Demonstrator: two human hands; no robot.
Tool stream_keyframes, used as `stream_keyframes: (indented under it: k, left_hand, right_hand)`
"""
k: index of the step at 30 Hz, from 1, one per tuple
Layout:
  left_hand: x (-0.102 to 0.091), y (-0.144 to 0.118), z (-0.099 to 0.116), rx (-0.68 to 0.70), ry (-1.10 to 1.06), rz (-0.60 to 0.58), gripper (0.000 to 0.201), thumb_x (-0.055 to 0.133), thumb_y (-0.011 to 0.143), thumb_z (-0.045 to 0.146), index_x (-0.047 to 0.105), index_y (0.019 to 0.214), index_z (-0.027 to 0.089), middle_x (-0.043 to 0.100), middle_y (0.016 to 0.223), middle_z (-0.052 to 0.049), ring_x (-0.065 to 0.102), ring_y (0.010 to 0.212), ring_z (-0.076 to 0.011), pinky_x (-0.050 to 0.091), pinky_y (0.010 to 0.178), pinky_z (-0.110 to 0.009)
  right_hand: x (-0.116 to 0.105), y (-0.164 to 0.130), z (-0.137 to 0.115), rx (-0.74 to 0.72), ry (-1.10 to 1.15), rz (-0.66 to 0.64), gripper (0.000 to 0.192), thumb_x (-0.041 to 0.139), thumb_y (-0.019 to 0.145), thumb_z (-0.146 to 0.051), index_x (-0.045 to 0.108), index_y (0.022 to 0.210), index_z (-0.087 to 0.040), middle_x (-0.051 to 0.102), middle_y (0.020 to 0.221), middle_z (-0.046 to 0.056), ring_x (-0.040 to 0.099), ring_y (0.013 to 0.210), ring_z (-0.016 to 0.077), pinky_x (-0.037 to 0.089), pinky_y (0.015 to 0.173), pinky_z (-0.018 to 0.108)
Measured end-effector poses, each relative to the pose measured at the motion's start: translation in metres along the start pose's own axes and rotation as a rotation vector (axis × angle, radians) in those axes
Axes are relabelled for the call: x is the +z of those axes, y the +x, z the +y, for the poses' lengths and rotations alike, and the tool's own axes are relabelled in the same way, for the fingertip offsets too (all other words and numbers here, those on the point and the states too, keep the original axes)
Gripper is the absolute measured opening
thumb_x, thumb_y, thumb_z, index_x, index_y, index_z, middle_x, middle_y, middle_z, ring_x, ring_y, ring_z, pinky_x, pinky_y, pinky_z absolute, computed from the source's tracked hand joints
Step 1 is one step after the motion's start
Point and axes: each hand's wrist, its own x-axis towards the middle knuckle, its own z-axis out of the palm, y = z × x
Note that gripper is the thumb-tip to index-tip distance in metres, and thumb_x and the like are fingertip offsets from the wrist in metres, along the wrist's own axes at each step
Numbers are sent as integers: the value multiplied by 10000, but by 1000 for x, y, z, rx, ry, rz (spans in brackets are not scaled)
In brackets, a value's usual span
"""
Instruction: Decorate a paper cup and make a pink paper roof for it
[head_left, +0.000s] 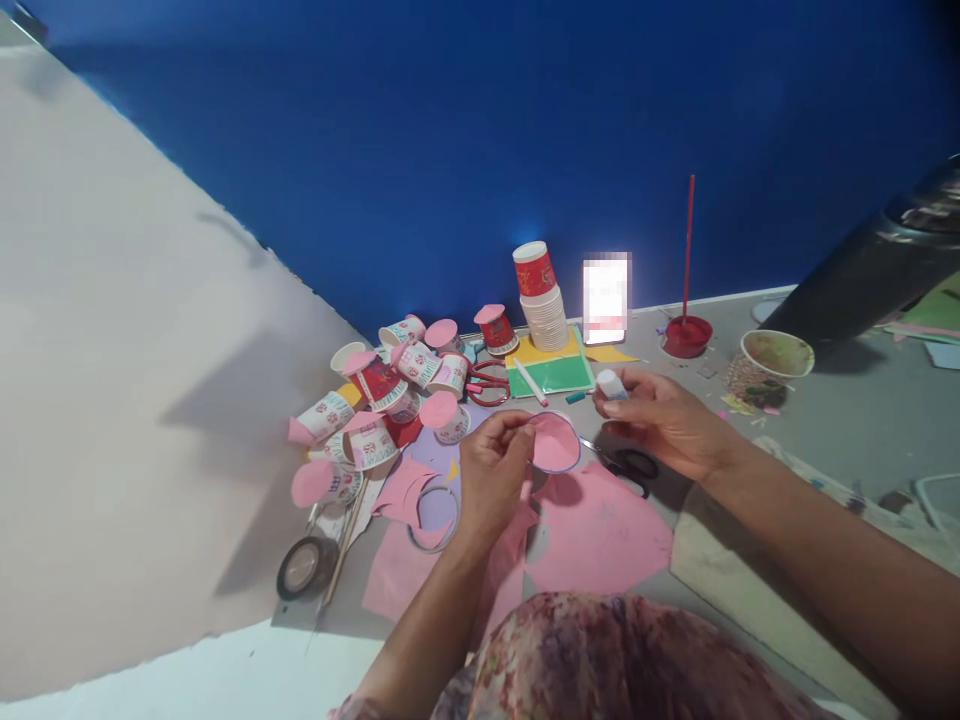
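Observation:
Between its thumb and fingers my left hand (pixel 496 470) pinches a pink paper circle (pixel 556 444) with a dark blue outline. To the right of it, my right hand (pixel 667 415) is closed around a small white cylinder that looks like a glue stick (pixel 610 384). A pair of black-handled scissors (pixel 631 466) lies just below that hand, partly over a large sheet of pink paper (pixel 600 530). Cut pink scraps (pixel 409 490) and a clear roll of tape (pixel 433 520) are left of my left wrist.
Several paper cups (pixel 371 380) with pink paper pieces crowd the left side. A cup stack (pixel 544 315) stands on coloured sheets, near a marker (pixel 531 382) and red scissors (pixel 489 384). Dark tape (pixel 301 568) lies front left; a patterned cup (pixel 772 360) and black bottle (pixel 847 270) stand right.

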Motion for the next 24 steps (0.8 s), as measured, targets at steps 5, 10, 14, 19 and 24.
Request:
stream_keyframes:
  k: [5, 10, 14, 19, 24]
  left_hand:
    - [2, -2, -4, 155, -225, -78, 68, 835, 777, 279, 807, 801, 222, 776, 1093, -86, 699, 1053, -227, 538, 891, -312]
    - [11, 4, -13, 234, -246, -24, 83, 894, 718, 288, 824, 734, 247, 677, 995, -49, 635, 953, -190, 511, 851, -281]
    - [12, 5, -18, 180, -219, -60, 99, 898, 706, 262, 829, 772, 236, 674, 966, -36, 633, 934, -172, 503, 846, -259]
    - [8, 2, -13, -191, -335, -92, 375, 904, 697, 320, 797, 1042, 220, 719, 857, -6, 631, 749, -119, 495, 706, -221]
    - [7, 10, -11, -278, -376, -57, 447, 952, 595, 342, 744, 940, 148, 693, 731, 10, 602, 628, -88, 479, 621, -198]
  right_hand:
    - [5, 0, 15, 120, -78, -127, 473, 967, 637, -521, 668, 707, -161, 514, 543, -58, 405, 496, 64, 330, 459, 199]
    - [14, -2, 25, 187, -80, -183, 517, 922, 651, -605, 642, 726, -177, 556, 585, -24, 507, 520, 114, 317, 427, 208]
    - [12, 1, 25, 140, -84, -164, 530, 941, 612, -585, 665, 786, -167, 521, 611, -38, 394, 508, 68, 207, 439, 189]
    - [7, 5, 26, 15, -172, -73, 475, 922, 635, -528, 728, 865, -159, 530, 622, -40, 387, 539, 85, 228, 481, 228]
    - [9, 9, 27, -120, -330, 44, 331, 910, 643, -404, 766, 837, -176, 598, 648, -35, 474, 607, 129, 356, 576, 282]
